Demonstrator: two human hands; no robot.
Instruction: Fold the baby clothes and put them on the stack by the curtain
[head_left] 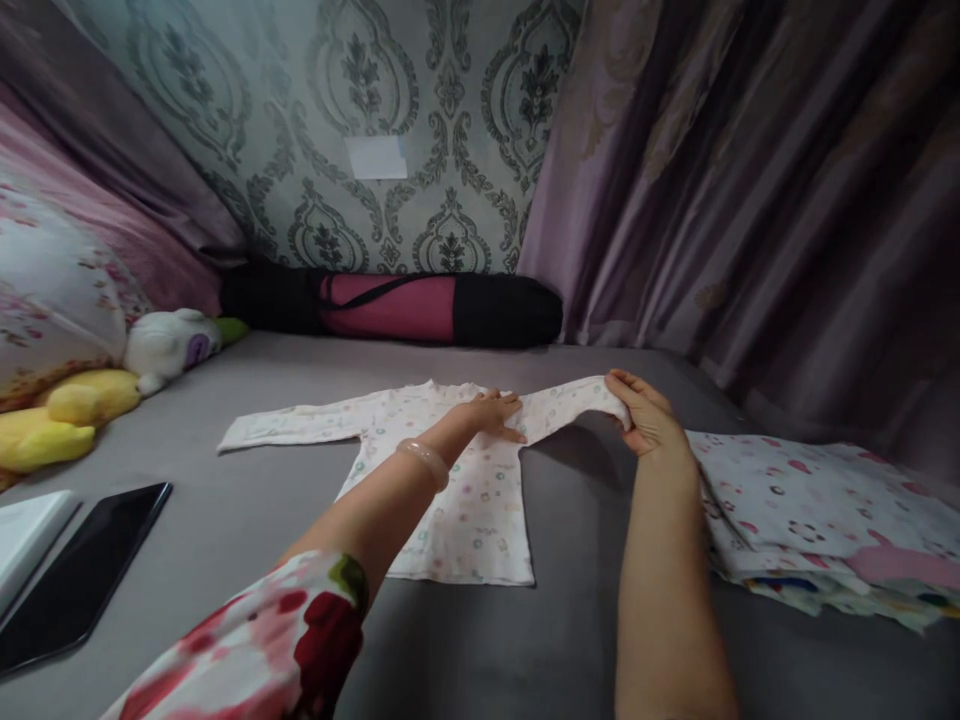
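A small white long-sleeved shirt (472, 510) with a pastel print lies spread on the grey sheet, its neckline toward the wall. My left hand (495, 412) rests flat on the upper chest, fingers apart, near where the right-side sleeve begins. The cuff of that sleeve is pinched in my right hand (639, 410), which lifts it off the sheet so the sleeve stretches out to the right. The other sleeve lies straight out to the left. My left forearm, with a pale bangle on the wrist, hides part of the shirt's front.
Folded printed cloths (825, 510) are stacked at the right. A black and maroon roll bag (390, 307) lies along the wall. At left are a black phone-like slab (90, 570), a white box (30, 535), a yellow plush (67, 415) and a white plush (169, 345). Curtains (675, 180) hang at both sides.
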